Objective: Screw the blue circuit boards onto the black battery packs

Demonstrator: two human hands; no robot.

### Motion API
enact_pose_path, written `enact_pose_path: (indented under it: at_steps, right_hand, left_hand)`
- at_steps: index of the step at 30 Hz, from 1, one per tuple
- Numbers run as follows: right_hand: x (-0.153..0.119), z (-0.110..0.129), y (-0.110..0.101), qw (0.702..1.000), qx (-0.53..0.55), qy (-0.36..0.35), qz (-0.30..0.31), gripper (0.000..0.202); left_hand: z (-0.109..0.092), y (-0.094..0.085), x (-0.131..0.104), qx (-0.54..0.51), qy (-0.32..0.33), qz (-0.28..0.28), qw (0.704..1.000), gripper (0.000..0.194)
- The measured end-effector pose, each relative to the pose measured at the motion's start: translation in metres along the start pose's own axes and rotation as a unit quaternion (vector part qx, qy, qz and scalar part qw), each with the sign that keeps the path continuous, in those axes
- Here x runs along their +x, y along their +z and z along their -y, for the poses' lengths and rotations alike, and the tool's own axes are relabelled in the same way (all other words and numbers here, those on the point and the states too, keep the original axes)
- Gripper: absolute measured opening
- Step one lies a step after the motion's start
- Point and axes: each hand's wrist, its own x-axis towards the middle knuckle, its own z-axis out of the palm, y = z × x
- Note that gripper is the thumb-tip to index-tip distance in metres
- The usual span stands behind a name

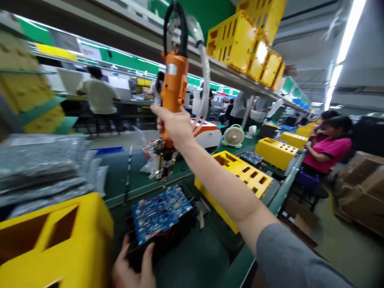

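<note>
My right hand (177,125) is wrapped around an orange electric screwdriver (174,82), held upright with its metal tip end above the far edge of a blue circuit board (163,212). A gap shows between the tip and the board. The board sits on a black base (180,229), with thin red wires across its top. At the near left corner of that base, my left hand (135,266) grips it with thumb and fingers on either side. Part of the left hand is cut off by the lower frame edge.
A yellow housing (99,224) stands close on the left, another yellow housing (234,176) on the right. Silvery wrapped packs (42,164) are stacked at left. A clear hose (205,72) hangs by the screwdriver. Further along are a fan (234,136) and a person in pink (330,144).
</note>
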Motion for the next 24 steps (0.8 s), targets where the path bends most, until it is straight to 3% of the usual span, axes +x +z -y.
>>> enact_pose_path:
  at_steps: [4,12,24]
  right_hand:
    - [-0.008,-0.013,0.009,1.000,0.016,0.017,-0.014,0.023]
    - [-0.031,-0.031,0.019,0.999,0.042,0.027,0.012,0.027]
    - [-0.032,-0.037,0.018,0.999,0.038,0.028,0.015,0.026]
  left_hand:
    - [-0.009,-0.003,-0.012,-0.008,0.029,0.023,0.999,0.069]
    - [-0.005,-0.002,-0.019,-0.004,0.068,0.012,0.998,0.056]
    - [-0.005,-0.002,-0.020,0.007,0.091,0.007,0.996,0.055]
